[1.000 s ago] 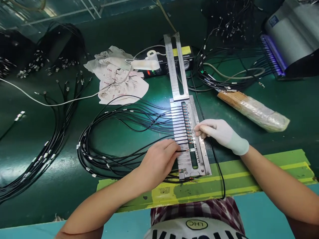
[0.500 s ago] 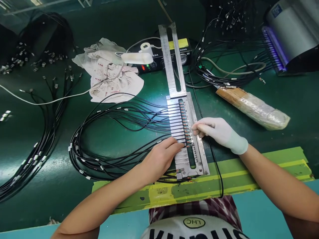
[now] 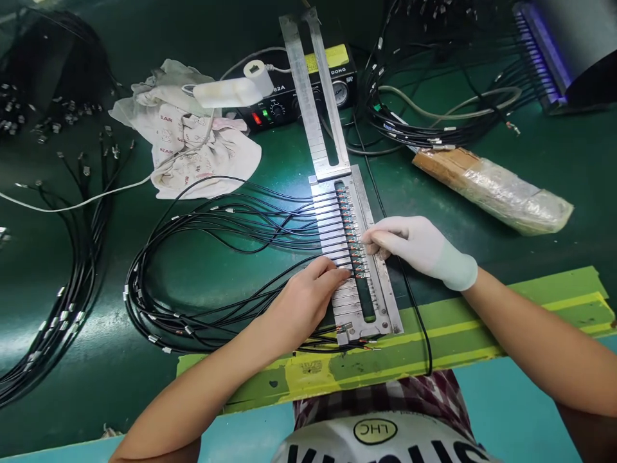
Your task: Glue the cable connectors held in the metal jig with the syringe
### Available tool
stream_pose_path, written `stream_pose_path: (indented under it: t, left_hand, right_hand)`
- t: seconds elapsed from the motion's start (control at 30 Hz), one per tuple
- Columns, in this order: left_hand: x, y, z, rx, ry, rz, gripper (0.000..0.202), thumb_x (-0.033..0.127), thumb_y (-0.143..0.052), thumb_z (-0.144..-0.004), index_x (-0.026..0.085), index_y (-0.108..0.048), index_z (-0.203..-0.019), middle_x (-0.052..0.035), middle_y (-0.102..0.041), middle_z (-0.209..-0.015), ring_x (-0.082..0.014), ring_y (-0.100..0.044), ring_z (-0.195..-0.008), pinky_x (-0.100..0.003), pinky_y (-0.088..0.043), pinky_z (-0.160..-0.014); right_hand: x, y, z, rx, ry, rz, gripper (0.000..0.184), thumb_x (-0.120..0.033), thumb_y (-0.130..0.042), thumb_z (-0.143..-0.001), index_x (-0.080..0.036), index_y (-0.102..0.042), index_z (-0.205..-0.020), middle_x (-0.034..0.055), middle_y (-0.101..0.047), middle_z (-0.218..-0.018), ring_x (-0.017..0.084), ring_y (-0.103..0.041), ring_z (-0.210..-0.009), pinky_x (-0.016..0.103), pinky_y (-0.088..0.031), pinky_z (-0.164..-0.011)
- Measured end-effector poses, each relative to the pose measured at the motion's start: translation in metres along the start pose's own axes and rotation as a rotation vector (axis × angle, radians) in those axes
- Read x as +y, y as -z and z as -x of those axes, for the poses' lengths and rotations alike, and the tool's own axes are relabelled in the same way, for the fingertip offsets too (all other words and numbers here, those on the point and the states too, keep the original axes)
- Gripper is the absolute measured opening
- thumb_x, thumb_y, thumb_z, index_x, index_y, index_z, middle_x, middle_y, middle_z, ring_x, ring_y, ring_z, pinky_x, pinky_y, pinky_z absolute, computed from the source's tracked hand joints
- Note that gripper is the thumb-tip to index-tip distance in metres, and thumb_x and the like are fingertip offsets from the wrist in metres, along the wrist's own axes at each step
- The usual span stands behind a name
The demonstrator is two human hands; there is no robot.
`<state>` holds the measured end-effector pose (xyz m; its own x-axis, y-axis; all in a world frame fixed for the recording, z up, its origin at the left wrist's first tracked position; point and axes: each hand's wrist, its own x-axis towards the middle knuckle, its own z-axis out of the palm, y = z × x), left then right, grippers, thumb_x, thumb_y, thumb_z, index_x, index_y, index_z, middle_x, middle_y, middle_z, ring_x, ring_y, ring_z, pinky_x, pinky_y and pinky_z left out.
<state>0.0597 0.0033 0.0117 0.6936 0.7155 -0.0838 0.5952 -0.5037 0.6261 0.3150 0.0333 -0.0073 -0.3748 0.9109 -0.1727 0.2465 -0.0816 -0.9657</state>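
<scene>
A long slotted metal fixture (image 3: 380, 283) lies on the green mat with several thin black cables (image 3: 250, 222) laid side by side in its grooves, their stripped ends in the centre slot. My bare left hand (image 3: 303, 299) rests on the fixture's left side, fingers pinched on a black cable at one groove. My right hand (image 3: 414, 247), in a white glove, lies on the fixture's right rail with its fingertips closed at the cable ends.
A crumpled cloth (image 3: 193, 145) and a white tool (image 3: 226, 90) lie at the back left, by a black control box (image 3: 299, 103). A wrapped brown packet (image 3: 491, 186) sits at right. Cable bundles (image 3: 62, 302) lie far left. A yellow-green strip (image 3: 482, 334) edges the bench.
My left hand has moved up the fixture by a groove or two with the cable. The right hand has shifted the same way along the rail. The camera has tilted down.
</scene>
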Motion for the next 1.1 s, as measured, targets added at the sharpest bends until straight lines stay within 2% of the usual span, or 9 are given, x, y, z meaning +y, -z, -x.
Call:
stream_pose_path:
  t: [0.13, 0.33, 0.53, 0.73, 0.83, 1.0, 1.1]
  left_hand:
    - [0.0, -0.002, -0.001, 0.001, 0.01, -0.012, 0.029, 0.014, -0.04, -0.102, 0.018, -0.062, -0.122, -0.0074, -0.059, -0.104, -0.0154, -0.061, -0.092, -0.027, -0.054, -0.081]
    - [-0.005, -0.007, 0.002, 0.075, -0.06, 0.049, 0.021, 0.013, -0.045, -0.102, 0.019, -0.058, -0.117, -0.0058, -0.06, -0.107, -0.0137, -0.061, -0.099, -0.025, -0.053, -0.087]
    - [-0.006, -0.014, 0.008, -0.006, -0.069, -0.112, 0.026, 0.011, -0.043, -0.101, 0.018, -0.053, -0.124, -0.0089, -0.058, -0.11, -0.0175, -0.059, -0.098, -0.03, -0.054, -0.086]
    - [-0.008, -0.019, 0.008, 0.042, -0.087, -0.085, 0.025, 0.01, -0.044, -0.101, 0.019, -0.052, -0.123, -0.0074, -0.058, -0.11, -0.0155, -0.059, -0.1, -0.027, -0.053, -0.088]
    - [-0.01, -0.023, 0.008, 0.067, -0.129, -0.181, 0.026, 0.014, -0.043, -0.103, 0.017, -0.051, -0.127, -0.0096, -0.059, -0.111, -0.0176, -0.058, -0.1, -0.03, -0.053, -0.088]
    - [-0.007, -0.023, 0.007, 0.163, -0.249, -0.393, 0.024, 0.013, -0.041, -0.102, 0.012, -0.057, -0.12, -0.0106, -0.064, -0.105, -0.0202, -0.058, -0.093, -0.034, -0.05, -0.079]
    - [0.0, -0.019, 0.009, 0.166, -0.221, -0.464, 0.024, 0.012, -0.045, -0.1, 0.011, -0.059, -0.12, -0.0114, -0.064, -0.103, -0.0229, -0.055, -0.093, -0.037, -0.049, -0.078]
  right_hand:
    - [0.002, 0.0, -0.001, -0.001, 0.002, 0.016, 0.032, -0.043, -0.055, -0.097, -0.017, -0.074, -0.1, 0.0025, -0.072, -0.086, 0.013, -0.065, -0.07, 0.028, -0.052, -0.071]
    - [0.005, 0.0, -0.003, 0.016, 0.002, 0.035, 0.034, -0.044, -0.054, -0.097, -0.018, -0.074, -0.099, 0.0025, -0.073, -0.086, 0.016, -0.066, -0.074, 0.03, -0.051, -0.073]
    - [0.005, 0.0, -0.003, 0.025, 0.013, 0.043, 0.033, -0.044, -0.054, -0.097, -0.018, -0.075, -0.099, 0.0021, -0.074, -0.086, 0.016, -0.067, -0.076, 0.03, -0.051, -0.075]
    - [0.007, 0.0, -0.004, 0.022, 0.01, 0.054, 0.034, -0.045, -0.054, -0.097, -0.019, -0.075, -0.099, 0.0022, -0.073, -0.085, 0.017, -0.067, -0.076, 0.031, -0.051, -0.074]
    - [0.007, -0.001, -0.004, 0.026, 0.001, 0.041, 0.034, -0.045, -0.054, -0.097, -0.018, -0.075, -0.1, 0.0029, -0.073, -0.086, 0.018, -0.067, -0.076, 0.032, -0.051, -0.074]
    - [0.006, -0.001, -0.004, 0.029, 0.007, 0.017, 0.034, -0.046, -0.056, -0.096, -0.018, -0.075, -0.1, 0.0032, -0.074, -0.087, 0.019, -0.068, -0.08, 0.032, -0.053, -0.075]
    - [0.006, -0.002, -0.004, 0.03, 0.003, 0.0, 0.035, -0.047, -0.056, -0.096, -0.018, -0.075, -0.1, 0.0032, -0.074, -0.087, 0.018, -0.068, -0.08, 0.032, -0.053, -0.076]
